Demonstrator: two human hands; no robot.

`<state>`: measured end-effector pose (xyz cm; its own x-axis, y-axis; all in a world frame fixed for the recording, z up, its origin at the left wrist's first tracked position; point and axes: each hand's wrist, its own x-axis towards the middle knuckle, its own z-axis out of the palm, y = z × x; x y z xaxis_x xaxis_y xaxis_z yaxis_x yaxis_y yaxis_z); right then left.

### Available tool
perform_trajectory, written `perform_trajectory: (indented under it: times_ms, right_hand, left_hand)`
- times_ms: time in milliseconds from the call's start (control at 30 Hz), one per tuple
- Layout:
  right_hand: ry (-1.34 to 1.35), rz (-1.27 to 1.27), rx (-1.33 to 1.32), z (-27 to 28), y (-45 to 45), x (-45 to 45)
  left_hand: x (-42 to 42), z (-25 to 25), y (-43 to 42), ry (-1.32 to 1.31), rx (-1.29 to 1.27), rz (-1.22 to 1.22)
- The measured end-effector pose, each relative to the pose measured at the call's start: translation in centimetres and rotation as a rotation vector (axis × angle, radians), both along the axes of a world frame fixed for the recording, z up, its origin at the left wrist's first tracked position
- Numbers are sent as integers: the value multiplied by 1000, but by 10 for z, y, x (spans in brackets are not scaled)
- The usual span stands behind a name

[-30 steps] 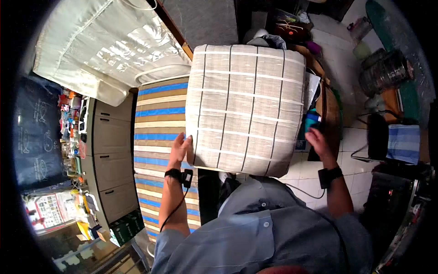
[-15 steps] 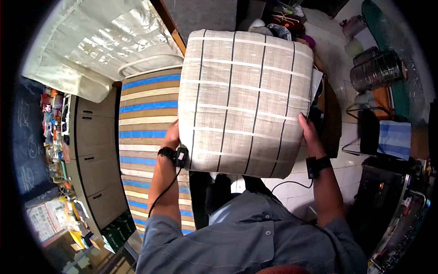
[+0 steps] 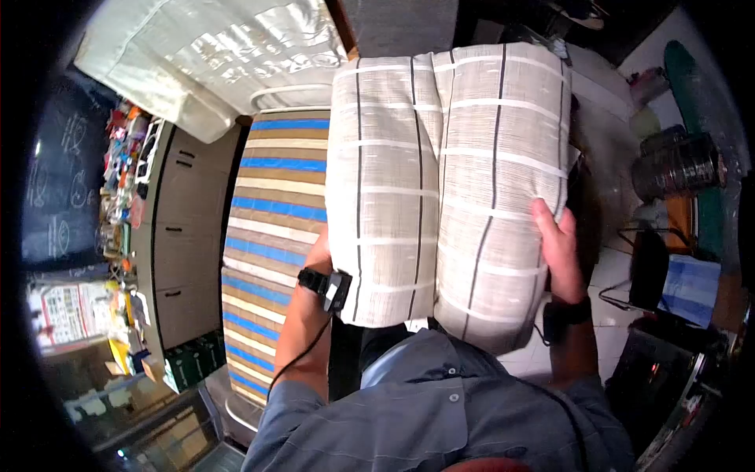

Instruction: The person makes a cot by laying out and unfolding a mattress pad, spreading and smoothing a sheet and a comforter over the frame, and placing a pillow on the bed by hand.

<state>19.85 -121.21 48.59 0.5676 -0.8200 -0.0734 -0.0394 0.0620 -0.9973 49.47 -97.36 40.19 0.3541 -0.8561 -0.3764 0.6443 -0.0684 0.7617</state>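
The checked cushion (image 3: 495, 149) is up in front of the person's chest, between both hands, a deep crease running down its middle. I'd judge it light but bulky, soft enough to buckle inward; the woven-looking cover should grip well, and nothing about it seems fragile. I'd take hold at the two opposite side edges, with the palms spread to support the sagging halves. The right hand (image 3: 557, 236) pinches the right edge, thumb on the upper face. The left hand (image 3: 320, 252) is against the left edge, its fingers hidden behind the padding, so I can't tell how closed it is.

Just left is a striped mattress (image 3: 275, 183) with a white rail (image 3: 291, 101) at its far end. A cable (image 3: 305, 352) hanging from the left wrist device (image 3: 336, 291) could snag, I think. Drawers (image 3: 189, 212) stand farther left; a blue-and-white cloth (image 3: 688, 291) hangs well to the right.
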Motion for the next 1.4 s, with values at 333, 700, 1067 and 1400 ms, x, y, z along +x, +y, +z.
perform_trajectory:
  times_ms: [333,700,1067,1400]
  right_hand:
    - [-105,480,-159,47,95,69]
    - [-6,1118,28,-62,24,282]
    - [403,1450,276,-254,66,405]
    - [792,1513,146,-462,215,428]
  left_hand:
    - [-7,-15,205,110,103,419]
    - [-49,-65,209,227,130,929]
    - [-41,-43,192,-454,626,1139]
    - [-4,-213,263,-166,995,1336]
